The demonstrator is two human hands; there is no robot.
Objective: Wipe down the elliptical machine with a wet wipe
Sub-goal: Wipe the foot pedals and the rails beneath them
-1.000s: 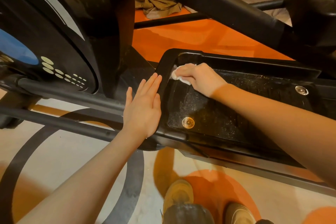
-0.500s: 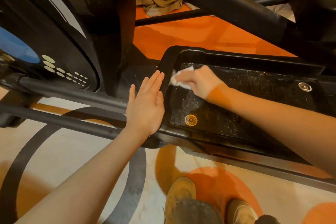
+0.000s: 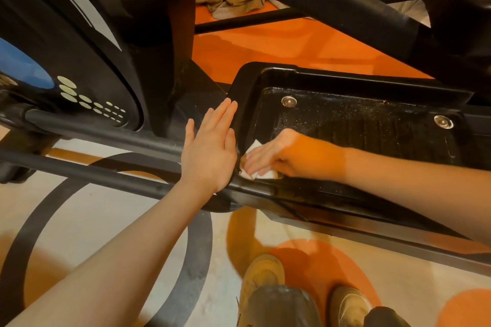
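A person's bare left hand lies flat with straight fingers held together and pointing away, thumb spread to the side, the forearm reaching up from the lower left. The right hand comes in from the right on an outstretched bare forearm, palm down, its fingers extended toward the left hand's little-finger edge and pressing flat, ending just beside it.

white wipe, black speckled pedal
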